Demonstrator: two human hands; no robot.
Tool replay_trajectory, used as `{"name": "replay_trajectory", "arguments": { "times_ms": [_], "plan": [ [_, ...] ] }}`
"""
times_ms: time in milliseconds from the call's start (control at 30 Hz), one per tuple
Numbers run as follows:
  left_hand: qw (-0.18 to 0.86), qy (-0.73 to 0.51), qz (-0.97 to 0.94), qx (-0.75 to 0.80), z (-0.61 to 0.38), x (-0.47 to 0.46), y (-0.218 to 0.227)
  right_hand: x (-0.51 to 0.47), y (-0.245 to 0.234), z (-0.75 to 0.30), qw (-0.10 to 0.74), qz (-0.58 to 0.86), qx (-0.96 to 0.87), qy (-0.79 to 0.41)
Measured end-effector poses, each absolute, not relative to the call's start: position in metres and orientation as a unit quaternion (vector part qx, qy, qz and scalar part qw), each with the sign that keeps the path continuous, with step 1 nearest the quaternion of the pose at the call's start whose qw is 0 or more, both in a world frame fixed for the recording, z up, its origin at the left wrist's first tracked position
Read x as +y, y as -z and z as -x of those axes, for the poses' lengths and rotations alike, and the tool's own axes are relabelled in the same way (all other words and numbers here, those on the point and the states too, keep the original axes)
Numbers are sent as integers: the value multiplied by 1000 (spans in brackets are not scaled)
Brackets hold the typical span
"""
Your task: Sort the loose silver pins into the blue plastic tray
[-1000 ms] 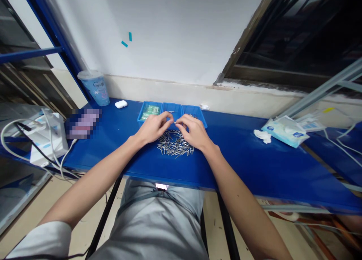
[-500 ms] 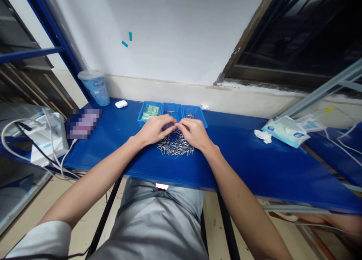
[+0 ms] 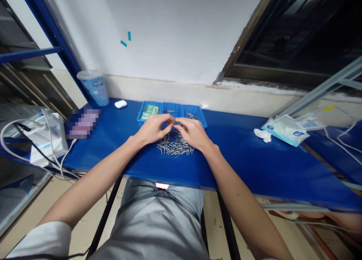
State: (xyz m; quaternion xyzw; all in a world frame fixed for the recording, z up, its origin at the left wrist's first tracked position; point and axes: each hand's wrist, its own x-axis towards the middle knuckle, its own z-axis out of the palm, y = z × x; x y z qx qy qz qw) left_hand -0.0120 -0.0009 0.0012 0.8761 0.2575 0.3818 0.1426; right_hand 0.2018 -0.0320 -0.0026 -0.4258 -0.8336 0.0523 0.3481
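Note:
A loose pile of small silvery metal pins, which look like rivets [image 3: 175,146], lies on the blue table [image 3: 240,158]. Over the far side of this pile, my left hand [image 3: 155,129] and my right hand [image 3: 194,132] meet at the fingertips. Both hands are closed in a pinch. Whatever sits between the fingers is too small and too covered to name. Just beyond the hands stand three joined blue bins: the left bin [image 3: 138,118] has green-and-clear small packets [image 3: 151,110], while the middle bin [image 3: 172,106] and right bin [image 3: 204,120] contain a few metal pins.
At the left are a blue cup [image 3: 97,90], a white earbud case [image 3: 121,104], a blurred-out phone [image 3: 85,123] and a white power strip [image 3: 48,139] with cables. To the right lie a tissue pack [image 3: 285,130] and a crumpled tissue [image 3: 263,135]. A wall rises behind the table.
My fingers have shifted slightly: the right fingers are straighter and reach a little further left, towards the left fingertips. The pile and bins look the same.

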Motion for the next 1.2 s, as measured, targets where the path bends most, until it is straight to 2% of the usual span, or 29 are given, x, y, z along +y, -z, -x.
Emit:
{"name": "replay_trajectory", "arguments": {
  "times_ms": [500,967,1200],
  "plan": [
    [146,-353,-879,286,12,-2,-5,-29,5,-204,350,444,-824,-27],
    [144,-371,-861,318,11,0,-4,-30,0,-204,445,413,-794,14],
    [113,-341,-886,295,11,2,2,-26,10,-200,415,412,-811,-22]
  ]
}}
